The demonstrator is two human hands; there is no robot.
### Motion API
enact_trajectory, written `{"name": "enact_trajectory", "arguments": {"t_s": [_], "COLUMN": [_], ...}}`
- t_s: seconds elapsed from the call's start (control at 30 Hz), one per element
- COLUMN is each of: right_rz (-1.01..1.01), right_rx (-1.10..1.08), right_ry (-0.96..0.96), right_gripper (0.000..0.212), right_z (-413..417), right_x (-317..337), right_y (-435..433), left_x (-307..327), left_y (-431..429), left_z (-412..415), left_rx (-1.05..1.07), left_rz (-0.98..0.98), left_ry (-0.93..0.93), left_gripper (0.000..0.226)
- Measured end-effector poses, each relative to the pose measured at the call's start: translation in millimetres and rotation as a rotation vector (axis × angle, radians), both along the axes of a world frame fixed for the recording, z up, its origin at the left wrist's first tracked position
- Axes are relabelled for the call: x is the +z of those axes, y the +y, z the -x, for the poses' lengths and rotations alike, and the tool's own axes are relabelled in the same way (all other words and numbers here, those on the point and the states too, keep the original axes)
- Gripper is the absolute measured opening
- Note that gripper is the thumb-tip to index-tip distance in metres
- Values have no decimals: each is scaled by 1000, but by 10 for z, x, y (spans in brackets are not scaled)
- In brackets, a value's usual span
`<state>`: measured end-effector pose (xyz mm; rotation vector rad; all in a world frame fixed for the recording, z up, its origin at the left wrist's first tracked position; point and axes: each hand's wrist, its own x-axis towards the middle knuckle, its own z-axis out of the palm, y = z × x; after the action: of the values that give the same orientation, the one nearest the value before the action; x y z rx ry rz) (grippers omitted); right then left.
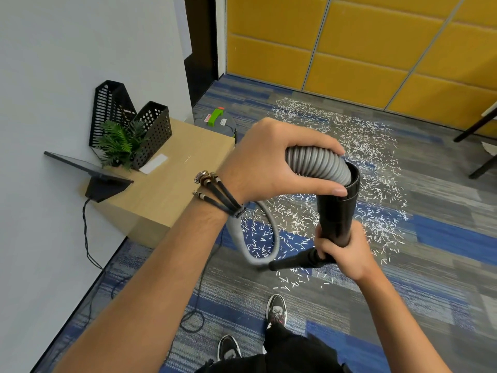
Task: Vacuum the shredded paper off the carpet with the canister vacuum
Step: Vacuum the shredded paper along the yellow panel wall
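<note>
Left hand [271, 160] wraps fingers and thumb round grey hose [317, 162] at its end, where hose enters black tube [337, 211]. Right hand [344, 254] grips tube lower down, fist closed round it; thin black nozzle [293, 261] sticks out left below this hand. Hose loops down toward carpet [443, 232]. Paper [349, 135] lies scattered on carpet, under the hands and out to far right. Vacuum [215, 119] sits far, behind wooden cabinet [174, 170] at left wall

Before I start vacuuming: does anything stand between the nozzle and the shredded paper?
Nothing visible does. The shredded paper lies uncovered on the carpet below the nozzle; the grey hose loops over some.
</note>
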<state>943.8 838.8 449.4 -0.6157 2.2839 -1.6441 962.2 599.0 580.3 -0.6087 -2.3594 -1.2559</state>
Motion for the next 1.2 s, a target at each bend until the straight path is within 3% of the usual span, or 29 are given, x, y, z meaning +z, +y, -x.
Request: {"name": "enact_trajectory", "arguments": {"t_s": [0.43,0.73,1.2], "right_rz": [-137,-42,-108], "right_rx": [41,74,208], "right_ry": [-32,-66,-89], "right_gripper": [16,17,18], "right_z": [-36,-28,90], "right_x": [-6,62,120], "right_y": [323,251,439], "left_x": [-190,-64,-111], "left_y": [60,94,195], "left_z": [-55,-21,-62], "left_rx": [-49,-60,-87], "left_rz": [-4,-35,-14], "left_ry": [-25,29,-1], "left_gripper": [48,49,49]}}
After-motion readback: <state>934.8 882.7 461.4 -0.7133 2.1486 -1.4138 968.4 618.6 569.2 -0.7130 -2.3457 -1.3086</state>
